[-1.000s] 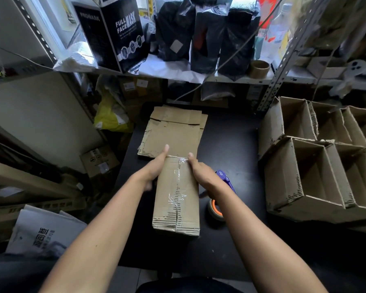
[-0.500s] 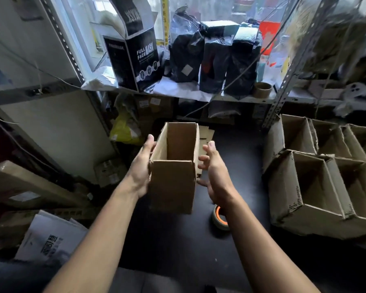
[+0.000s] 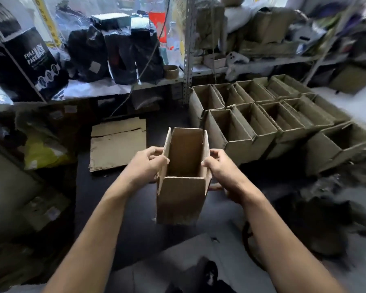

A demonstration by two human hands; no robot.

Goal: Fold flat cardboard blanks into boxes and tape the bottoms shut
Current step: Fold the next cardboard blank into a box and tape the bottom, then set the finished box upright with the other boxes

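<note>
Two hands, left hand (image 3: 145,163) and right hand (image 3: 222,169), grip the upright box (image 3: 181,195) between them (finished boxes (image 3: 262,127) lie beyond the right hand).

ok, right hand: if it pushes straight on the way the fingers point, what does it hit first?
The right hand already grips the box, its fingers pointing left into the side wall, so probably that wall.

The dark surface (image 3: 118,193) carries flat cardboard blanks (image 3: 117,144), left of the grips. Open boxes (image 3: 262,121) stand in rows to their right.
</note>
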